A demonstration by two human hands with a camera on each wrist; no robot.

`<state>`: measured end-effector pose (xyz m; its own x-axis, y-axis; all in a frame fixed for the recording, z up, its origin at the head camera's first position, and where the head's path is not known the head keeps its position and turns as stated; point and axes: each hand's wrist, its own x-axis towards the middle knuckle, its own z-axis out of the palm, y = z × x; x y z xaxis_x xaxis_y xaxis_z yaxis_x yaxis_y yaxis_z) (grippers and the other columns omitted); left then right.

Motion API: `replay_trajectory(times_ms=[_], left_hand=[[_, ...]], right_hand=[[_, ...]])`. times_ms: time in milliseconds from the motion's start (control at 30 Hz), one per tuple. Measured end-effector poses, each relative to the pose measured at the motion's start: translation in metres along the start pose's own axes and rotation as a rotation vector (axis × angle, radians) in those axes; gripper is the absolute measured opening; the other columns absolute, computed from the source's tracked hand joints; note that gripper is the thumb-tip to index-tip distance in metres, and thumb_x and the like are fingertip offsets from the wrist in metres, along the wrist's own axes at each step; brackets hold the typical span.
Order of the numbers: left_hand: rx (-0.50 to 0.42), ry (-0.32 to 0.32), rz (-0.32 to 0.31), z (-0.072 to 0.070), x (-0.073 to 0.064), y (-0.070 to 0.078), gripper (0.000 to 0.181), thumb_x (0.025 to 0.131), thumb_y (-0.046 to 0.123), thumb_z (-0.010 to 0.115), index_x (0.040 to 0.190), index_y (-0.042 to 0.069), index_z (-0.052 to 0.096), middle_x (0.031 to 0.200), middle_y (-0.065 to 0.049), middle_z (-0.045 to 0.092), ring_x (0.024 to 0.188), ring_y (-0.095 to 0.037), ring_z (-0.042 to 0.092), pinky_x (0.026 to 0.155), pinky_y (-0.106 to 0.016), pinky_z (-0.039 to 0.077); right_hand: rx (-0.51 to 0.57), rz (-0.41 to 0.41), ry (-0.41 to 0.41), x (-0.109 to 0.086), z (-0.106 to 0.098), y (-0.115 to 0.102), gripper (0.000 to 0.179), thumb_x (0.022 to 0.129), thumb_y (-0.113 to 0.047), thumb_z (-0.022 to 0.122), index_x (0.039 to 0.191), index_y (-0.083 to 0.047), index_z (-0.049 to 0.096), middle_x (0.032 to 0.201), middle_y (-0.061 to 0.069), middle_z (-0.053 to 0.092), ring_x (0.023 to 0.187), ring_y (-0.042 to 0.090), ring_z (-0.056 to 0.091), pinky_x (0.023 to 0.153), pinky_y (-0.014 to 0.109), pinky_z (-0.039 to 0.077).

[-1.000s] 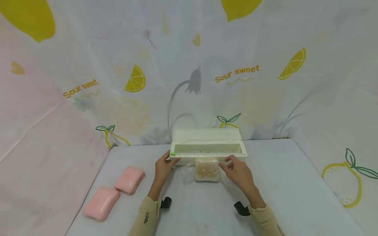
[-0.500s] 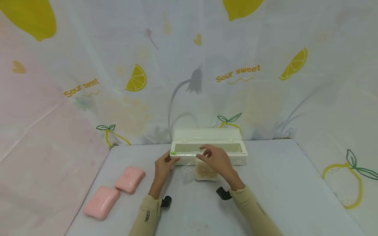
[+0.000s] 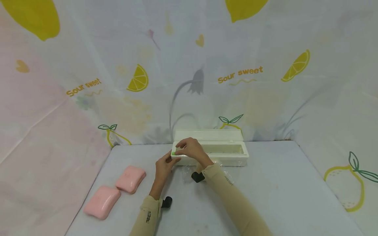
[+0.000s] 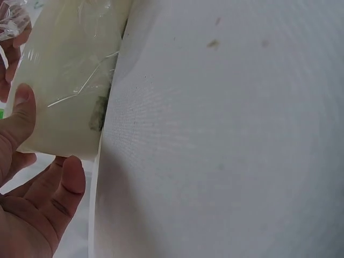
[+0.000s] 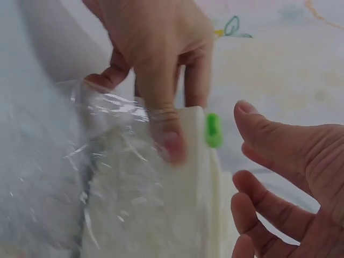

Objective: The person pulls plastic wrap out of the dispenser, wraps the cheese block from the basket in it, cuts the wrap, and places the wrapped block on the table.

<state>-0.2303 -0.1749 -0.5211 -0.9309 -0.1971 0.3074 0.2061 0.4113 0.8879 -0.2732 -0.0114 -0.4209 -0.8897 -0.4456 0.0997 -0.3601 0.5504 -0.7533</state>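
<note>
A long cream cling film dispenser [image 3: 233, 160] lies near the back of the table, its lid [image 3: 209, 135] tipped back. My left hand [image 3: 162, 167] grips the dispenser's left end, thumb on the front wall in the left wrist view. Close to the small green slide cutter [image 5: 214, 130] at that end is my right hand [image 5: 295, 183], its thumb and fingers apart with nothing between them; a gap shows between hand and cutter. Clear film [image 5: 113, 145] hangs over the front wall. A pale, film-covered block [image 3: 199, 167] in front of the dispenser is mostly hidden by my right arm.
Two pink rounded blocks [image 3: 131, 179] [image 3: 102, 202] lie on the white table [image 3: 283, 196] to the left. Behind the dispenser rises a backdrop cloth [image 3: 260, 108] printed with lemons. A black wrist mount [image 3: 198, 177] juts from my right sleeve.
My right hand has moved left along the dispenser's front edge, from the right part to the green cutter at the left end. My left hand has stayed on that end.
</note>
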Motion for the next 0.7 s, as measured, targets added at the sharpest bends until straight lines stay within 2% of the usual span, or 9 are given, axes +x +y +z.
replay_trajectory(times_ms=[100, 233, 433, 600, 700], left_hand=[[-0.005, 0.005, -0.02, 0.0, -0.001, 0.0, 0.06, 0.08, 0.026, 0.083, 0.133, 0.007, 0.061, 0.1, -0.012, 0.073, 0.064, -0.019, 0.064, 0.045, -0.024, 0.046], [-0.015, -0.004, -0.052, 0.002, -0.002, 0.0, 0.059, 0.08, 0.028, 0.083, 0.133, 0.01, 0.063, 0.098, -0.011, 0.074, 0.065, -0.021, 0.066, 0.046, -0.025, 0.047], [-0.024, -0.008, -0.059, 0.004, -0.003, -0.002, 0.059, 0.081, 0.029, 0.083, 0.133, 0.01, 0.062, 0.1, -0.013, 0.073, 0.068, -0.021, 0.067, 0.045, -0.024, 0.046], [-0.007, 0.005, -0.008, 0.002, -0.002, -0.004, 0.06, 0.08, 0.024, 0.082, 0.134, 0.007, 0.061, 0.102, -0.016, 0.072, 0.073, -0.022, 0.068, 0.043, -0.024, 0.045], [-0.001, 0.021, 0.017, 0.002, -0.002, -0.003, 0.061, 0.078, 0.022, 0.084, 0.132, 0.004, 0.061, 0.104, -0.018, 0.072, 0.082, -0.023, 0.07, 0.045, -0.022, 0.046]], right_hand=[[-0.04, 0.032, -0.001, 0.006, 0.011, 0.0, 0.028, 0.08, -0.026, 0.083, 0.103, -0.011, 0.076, 0.102, 0.004, 0.069, 0.093, 0.021, 0.063, 0.074, 0.035, 0.052], [-0.085, 0.048, 0.034, 0.01, 0.025, 0.006, 0.019, 0.08, -0.027, 0.083, 0.094, -0.015, 0.078, 0.094, -0.003, 0.071, 0.086, 0.016, 0.063, 0.069, 0.031, 0.05], [-0.04, 0.034, 0.065, 0.011, 0.028, 0.015, 0.011, 0.079, -0.024, 0.084, 0.085, -0.015, 0.079, 0.084, -0.007, 0.072, 0.078, 0.012, 0.063, 0.066, 0.028, 0.049], [-0.168, 0.099, 0.044, 0.006, 0.006, 0.018, 0.012, 0.077, -0.027, 0.085, 0.083, -0.018, 0.08, 0.086, -0.007, 0.073, 0.078, 0.013, 0.064, 0.065, 0.028, 0.05], [-0.27, 0.119, 0.053, -0.012, -0.022, 0.033, 0.01, 0.076, -0.027, 0.085, 0.081, -0.02, 0.08, 0.087, -0.007, 0.073, 0.08, 0.016, 0.064, 0.067, 0.033, 0.05]])
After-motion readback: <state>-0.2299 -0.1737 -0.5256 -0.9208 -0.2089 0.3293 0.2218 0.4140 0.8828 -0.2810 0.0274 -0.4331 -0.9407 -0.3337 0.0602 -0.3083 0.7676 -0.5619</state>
